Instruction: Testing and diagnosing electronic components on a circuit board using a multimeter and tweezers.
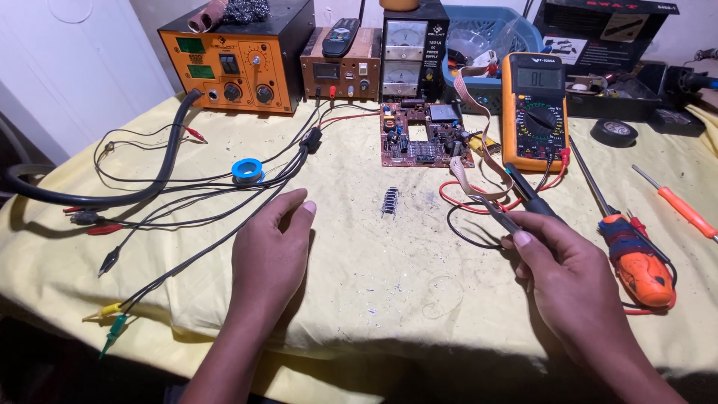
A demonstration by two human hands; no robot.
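Using the red circuit board (pixel 425 135) in the middle of the table (pixel 374 247) as the anchor. Way off to its left there's an orange bench station (pixel 232 63) at the back, with a thick black hose (pixel 161 161) curling out of it and a mess of thin black leads (pixel 209 194) ending in clips. A little blue solder spool (pixel 247 170) sits left of the board, in among those leads.

The left hand (pixel 271 251) is below and left of the board, resting palm down on the yellow cloth, fingers together and loosely bent, thumb sticking out toward the middle. It isn't gripping anything, just sits right beside one of the black leads. The forearm comes straight up from the bottom edge.

Straight below the board, between the hands, lies a small dark coiled part (pixel 390 202), nothing touching it.

Behind the board is a brown meter box (pixel 340 71) and a black power supply with two dials (pixel 407 52). Just right of the board lies a yellow multimeter (pixel 534 111), red and black wires looping out under it.

The right hand (pixel 572 280) is below and right of the board, wrist angled in from the bottom right corner, pinching two black probes (pixel 516 196) pen-style, tips pointing up-left toward the board's corner. Right of that hand lies an orange-handled screwdriver (pixel 636 258), and further right a thinner orange one (pixel 677 203).
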